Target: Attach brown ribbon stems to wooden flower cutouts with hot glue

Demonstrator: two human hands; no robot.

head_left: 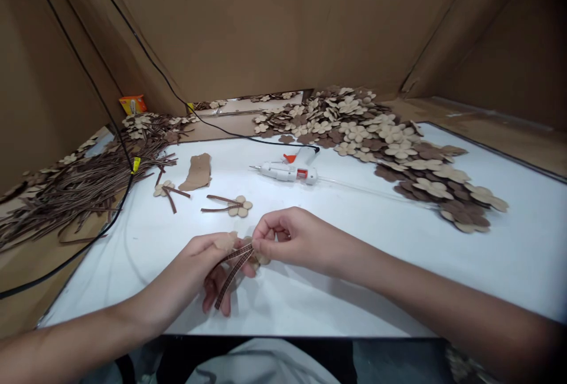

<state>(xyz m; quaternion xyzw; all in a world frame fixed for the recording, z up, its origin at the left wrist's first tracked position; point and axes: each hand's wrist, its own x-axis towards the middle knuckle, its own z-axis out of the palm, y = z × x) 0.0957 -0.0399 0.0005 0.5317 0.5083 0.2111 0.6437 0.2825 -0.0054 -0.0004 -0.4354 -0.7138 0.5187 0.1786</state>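
Note:
My left hand is closed around a beige felt flower, its thumb on top and other fingers curled beneath. Something pale and beige covers the thumb tip. A dark brown checked ribbon lies on the flower, its two tails hanging toward me over the left fingers. With thumb and fingertips my right hand pinches the ribbon where it meets the flower; the fingertips partly hide that spot. Just beyond my hands lies another beige flower with ribbon tails, and a similar flower rests farther left.
A white hot glue gun lies on the white board, its glue stick trailing right and black cord running left. Beige and brown felt flowers pile up at right. Cut ribbons heap at left, near a cardboard scrap.

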